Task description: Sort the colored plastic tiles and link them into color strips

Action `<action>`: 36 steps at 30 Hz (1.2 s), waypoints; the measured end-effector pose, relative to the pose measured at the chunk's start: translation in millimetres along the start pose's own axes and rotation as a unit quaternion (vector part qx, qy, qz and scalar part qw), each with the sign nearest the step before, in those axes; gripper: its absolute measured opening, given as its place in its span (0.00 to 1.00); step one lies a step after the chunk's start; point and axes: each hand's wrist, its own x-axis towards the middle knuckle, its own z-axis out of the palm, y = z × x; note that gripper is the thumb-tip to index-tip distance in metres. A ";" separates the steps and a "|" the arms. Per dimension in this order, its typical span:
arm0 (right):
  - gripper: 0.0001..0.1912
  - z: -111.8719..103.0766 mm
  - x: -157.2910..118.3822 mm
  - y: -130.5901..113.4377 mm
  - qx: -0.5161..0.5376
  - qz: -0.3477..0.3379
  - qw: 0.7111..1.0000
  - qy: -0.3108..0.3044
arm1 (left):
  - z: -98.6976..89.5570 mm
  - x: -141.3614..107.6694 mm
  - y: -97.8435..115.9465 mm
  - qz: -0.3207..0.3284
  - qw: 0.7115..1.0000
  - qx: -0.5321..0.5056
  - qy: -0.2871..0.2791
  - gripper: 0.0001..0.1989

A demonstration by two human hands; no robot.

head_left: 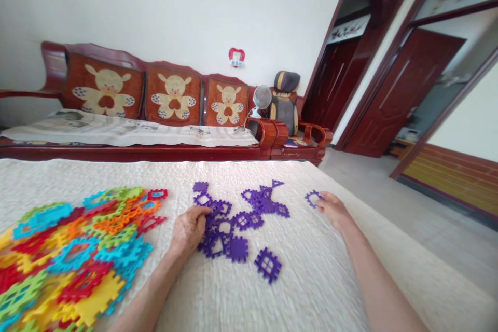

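Observation:
Purple toothed plastic pieces (237,249) lie in a loose, overlapping group in the middle of the pale quilted table cover (303,290). At the left edge of this group is my left hand (189,228), its fingers closed over a purple piece, partly hidden under the fingertips. Out to the right, my right hand (332,208) pinches a purple frame-shaped piece (312,198) by its right side, close to the cover. A purple window-patterned piece (268,265) lies apart, nearer to me.
A large pile of red, yellow, blue, green and orange pieces (78,254) covers the left of the table. Behind it stand a wooden sofa (175,152) with bear cushions (174,94), a small fan (262,97) and a chair with a massage cushion (286,109).

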 end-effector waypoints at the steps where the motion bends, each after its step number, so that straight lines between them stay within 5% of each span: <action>1: 0.23 10.0 -5.6 -5.9 0.009 0.000 0.999 -0.038 | 0.1 -0.1 -0.1 -0.002 1.000 -0.001 0.000 0.16; 4: 0.23 36.2 -25.0 -24.4 0.032 0.001 0.972 -0.233 | 1.4 -0.2 -1.3 0.006 1.000 -0.005 0.002 0.16; 6: 0.23 47.3 -35.3 -33.7 -0.001 -0.006 0.957 -0.290 | 2.6 -0.2 -2.2 0.015 1.000 -0.006 0.004 0.16; 15: 0.17 54.5 -36.3 -38.4 -0.041 -0.087 0.949 -0.300 | 4.2 0.0 -4.8 0.027 1.000 0.001 0.012 0.16; 22: 0.17 53.1 -72.8 -69.9 0.045 0.007 0.910 -0.411 | 3.6 0.4 -2.6 0.026 1.000 0.000 0.015 0.16; 31: 0.18 110.8 -113.5 -76.3 0.226 0.010 0.921 -0.316 | 3.4 -0.6 -0.9 0.025 1.000 -0.005 0.013 0.16; 36: 0.18 118.5 -117.7 -70.8 0.237 -0.008 0.928 -0.287 | 3.7 -0.5 0.8 0.022 1.000 -0.014 0.016 0.16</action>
